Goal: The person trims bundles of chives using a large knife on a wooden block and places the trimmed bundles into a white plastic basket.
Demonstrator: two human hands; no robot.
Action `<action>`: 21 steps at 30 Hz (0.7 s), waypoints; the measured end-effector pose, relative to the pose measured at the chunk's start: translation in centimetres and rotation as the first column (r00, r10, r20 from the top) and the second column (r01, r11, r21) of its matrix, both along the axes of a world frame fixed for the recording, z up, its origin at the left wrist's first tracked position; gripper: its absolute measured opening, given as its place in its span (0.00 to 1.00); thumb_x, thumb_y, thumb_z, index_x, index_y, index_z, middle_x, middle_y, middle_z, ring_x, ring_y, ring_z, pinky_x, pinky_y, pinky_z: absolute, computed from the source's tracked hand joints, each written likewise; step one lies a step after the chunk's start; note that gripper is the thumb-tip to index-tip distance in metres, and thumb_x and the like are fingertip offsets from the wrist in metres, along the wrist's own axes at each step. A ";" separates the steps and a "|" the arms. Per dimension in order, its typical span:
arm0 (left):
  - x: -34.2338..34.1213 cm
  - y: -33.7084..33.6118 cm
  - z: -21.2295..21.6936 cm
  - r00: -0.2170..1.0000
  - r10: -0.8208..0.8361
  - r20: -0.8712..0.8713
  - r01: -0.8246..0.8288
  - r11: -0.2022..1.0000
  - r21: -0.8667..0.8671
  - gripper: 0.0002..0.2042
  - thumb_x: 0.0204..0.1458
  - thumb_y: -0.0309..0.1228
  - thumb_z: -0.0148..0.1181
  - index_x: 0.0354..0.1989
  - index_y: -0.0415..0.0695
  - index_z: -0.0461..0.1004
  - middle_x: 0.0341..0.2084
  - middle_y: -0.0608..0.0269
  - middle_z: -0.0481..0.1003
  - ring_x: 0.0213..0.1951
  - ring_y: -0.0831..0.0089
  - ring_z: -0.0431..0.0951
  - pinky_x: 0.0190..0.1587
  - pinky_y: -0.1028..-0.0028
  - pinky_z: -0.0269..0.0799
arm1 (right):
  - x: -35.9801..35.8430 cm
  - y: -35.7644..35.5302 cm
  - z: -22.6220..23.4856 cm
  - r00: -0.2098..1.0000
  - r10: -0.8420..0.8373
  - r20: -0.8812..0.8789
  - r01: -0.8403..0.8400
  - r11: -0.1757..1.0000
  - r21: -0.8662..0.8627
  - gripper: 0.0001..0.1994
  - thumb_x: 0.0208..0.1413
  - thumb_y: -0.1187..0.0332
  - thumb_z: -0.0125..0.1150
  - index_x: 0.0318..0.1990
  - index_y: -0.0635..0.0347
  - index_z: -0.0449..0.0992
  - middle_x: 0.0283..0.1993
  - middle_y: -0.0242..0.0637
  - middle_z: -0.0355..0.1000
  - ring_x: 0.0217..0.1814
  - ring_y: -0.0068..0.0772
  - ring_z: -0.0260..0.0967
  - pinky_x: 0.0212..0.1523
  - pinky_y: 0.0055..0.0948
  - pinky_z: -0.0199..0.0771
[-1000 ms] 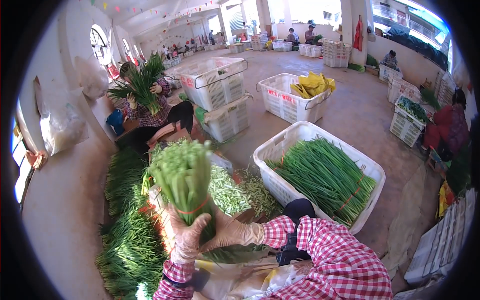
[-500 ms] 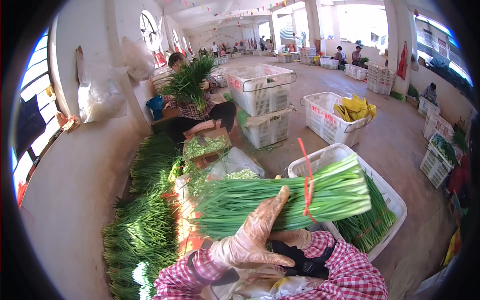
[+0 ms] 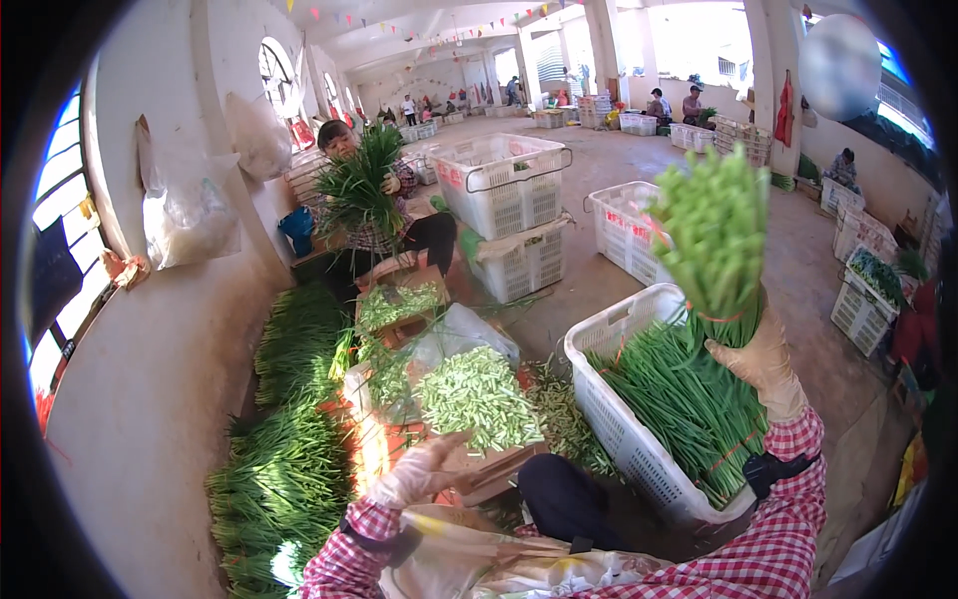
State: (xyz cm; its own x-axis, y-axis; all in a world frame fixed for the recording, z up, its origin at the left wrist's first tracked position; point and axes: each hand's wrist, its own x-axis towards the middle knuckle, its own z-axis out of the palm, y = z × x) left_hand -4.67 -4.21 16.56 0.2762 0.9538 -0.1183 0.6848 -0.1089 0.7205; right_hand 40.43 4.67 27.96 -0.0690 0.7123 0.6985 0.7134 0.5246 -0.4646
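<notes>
My right hand [image 3: 760, 361], in a pale thin glove, grips a bundle of green chives [image 3: 714, 245] bound with a red band. The bundle stands raised, its cut ends up and slightly blurred, over the far right rim of a white plastic crate [image 3: 624, 449]. Inside that crate lie more tied chives [image 3: 689, 399]. My left hand [image 3: 424, 471], gloved too, holds nothing; its fingers are stretched out and apart. It is nearest a low box [image 3: 499, 474] heaped with short cut stem pieces [image 3: 479, 399].
Loose chives [image 3: 279, 479] are piled along the wall at left. A co-worker [image 3: 369, 190] sits beyond, holding a bunch of chives. Stacked white crates [image 3: 509, 210] stand past the box, another crate [image 3: 629, 230] to their right. More people and crates line the far right wall.
My right hand has lifted the chive bundle up and right, turning it from lying flat to upright over the crate. My left hand has let go and drawn back to the left.
</notes>
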 end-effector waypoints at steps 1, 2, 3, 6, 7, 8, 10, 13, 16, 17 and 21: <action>-2.2 -0.3 -2.4 0.966 0.098 -0.238 -0.049 0.978 0.205 0.35 0.45 0.45 0.64 0.59 0.39 0.59 0.46 0.46 0.72 0.49 0.60 0.72 0.50 0.68 0.67 | 0.5 -0.3 -0.1 1.000 -0.010 0.005 0.010 1.000 0.002 0.47 0.31 0.67 0.72 0.62 0.59 0.52 0.51 0.48 0.67 0.52 0.46 0.67 0.51 0.38 0.67; -4.7 -0.9 -5.6 0.971 0.221 -0.086 -0.203 0.962 0.183 0.36 0.44 0.46 0.64 0.59 0.38 0.59 0.50 0.46 0.70 0.52 0.61 0.70 0.53 0.68 0.65 | 0.7 -0.4 -0.2 0.980 -0.106 0.166 0.107 0.994 0.007 0.47 0.31 0.67 0.71 0.63 0.60 0.51 0.48 0.48 0.68 0.49 0.49 0.67 0.49 0.40 0.67; -6.2 -2.3 -7.0 0.920 0.325 0.219 -0.336 0.942 0.015 0.37 0.43 0.47 0.65 0.58 0.36 0.61 0.52 0.47 0.68 0.55 0.61 0.67 0.56 0.68 0.62 | 0.9 -0.6 -1.1 0.929 -0.186 0.319 0.194 0.981 0.006 0.47 0.31 0.67 0.70 0.63 0.61 0.50 0.45 0.49 0.68 0.46 0.52 0.67 0.47 0.42 0.67; -12.0 -5.4 -12.6 0.853 0.507 0.126 -0.483 0.857 -0.179 0.37 0.43 0.45 0.67 0.56 0.33 0.61 0.49 0.46 0.69 0.51 0.62 0.70 0.53 0.69 0.65 | 1.3 -1.1 -5.7 0.776 -0.209 0.595 0.296 0.954 -0.052 0.46 0.29 0.65 0.68 0.61 0.65 0.52 0.38 0.49 0.67 0.43 0.49 0.65 0.43 0.41 0.64; -12.1 -5.8 -12.8 0.835 0.547 0.069 -0.527 0.829 -0.188 0.37 0.42 0.45 0.68 0.56 0.32 0.61 0.48 0.47 0.70 0.49 0.63 0.71 0.52 0.69 0.66 | 1.4 -1.6 -7.1 0.726 -0.180 0.663 0.341 0.932 -0.121 0.44 0.28 0.65 0.68 0.59 0.65 0.54 0.37 0.48 0.67 0.43 0.47 0.65 0.42 0.39 0.64; -12.3 -5.8 -13.5 0.770 0.610 0.186 -0.580 0.791 -0.192 0.38 0.42 0.45 0.68 0.56 0.32 0.61 0.45 0.49 0.71 0.47 0.64 0.72 0.50 0.70 0.67 | 1.5 -1.4 -9.2 0.702 -0.154 0.695 0.342 0.929 -0.139 0.40 0.29 0.65 0.67 0.55 0.65 0.58 0.37 0.48 0.67 0.41 0.47 0.66 0.41 0.40 0.65; -14.4 -6.0 -16.9 0.645 0.653 0.396 -0.666 0.735 -0.128 0.41 0.41 0.48 0.68 0.57 0.31 0.59 0.39 0.54 0.72 0.40 0.69 0.72 0.43 0.71 0.69 | 2.0 -0.8 -13.9 0.667 -0.091 0.739 0.345 0.917 -0.199 0.31 0.29 0.64 0.66 0.46 0.64 0.63 0.35 0.48 0.68 0.38 0.47 0.67 0.40 0.40 0.65; -12.9 -3.6 -18.8 0.506 0.696 0.509 -0.712 0.670 -0.209 0.39 0.42 0.49 0.67 0.55 0.31 0.61 0.35 0.59 0.74 0.32 0.75 0.72 0.37 0.73 0.68 | 3.4 -0.4 -19.5 0.665 -0.046 0.745 0.357 0.896 -0.263 0.22 0.29 0.63 0.64 0.35 0.63 0.68 0.32 0.47 0.70 0.37 0.47 0.69 0.39 0.39 0.66; -10.7 -4.0 -15.3 0.682 0.714 0.157 -0.637 0.686 -0.352 0.32 0.46 0.50 0.62 0.52 0.37 0.67 0.29 0.62 0.74 0.31 0.76 0.71 0.33 0.75 0.66 | 1.8 -0.6 -21.5 0.711 0.090 0.698 0.368 0.797 -0.478 0.18 0.34 0.64 0.62 0.34 0.64 0.71 0.32 0.50 0.72 0.35 0.48 0.72 0.38 0.40 0.70; -11.0 -4.2 -15.6 0.742 0.666 0.075 -0.599 0.710 -0.370 0.30 0.47 0.50 0.61 0.51 0.37 0.68 0.28 0.62 0.75 0.32 0.76 0.71 0.33 0.75 0.66 | 1.5 -0.8 -22.3 0.689 0.129 0.713 0.367 0.787 -0.497 0.19 0.34 0.63 0.63 0.35 0.63 0.70 0.32 0.48 0.72 0.35 0.48 0.72 0.40 0.40 0.70; -13.0 -4.5 -18.3 0.754 0.628 0.191 -0.573 0.772 -0.276 0.25 0.50 0.49 0.59 0.46 0.38 0.72 0.30 0.61 0.76 0.29 0.73 0.73 0.33 0.74 0.68 | 1.0 -1.4 -22.9 0.677 0.090 0.730 0.388 0.800 -0.458 0.25 0.31 0.60 0.67 0.38 0.65 0.69 0.36 0.49 0.71 0.40 0.48 0.70 0.43 0.40 0.70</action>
State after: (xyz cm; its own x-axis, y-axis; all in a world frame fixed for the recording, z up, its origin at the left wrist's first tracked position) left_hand -17.68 -8.76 -1.74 -0.3003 0.8978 -0.3222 0.3474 0.4175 0.8397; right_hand 41.44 3.29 5.01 -0.2069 0.9781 -0.0228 0.9772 0.2077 0.0451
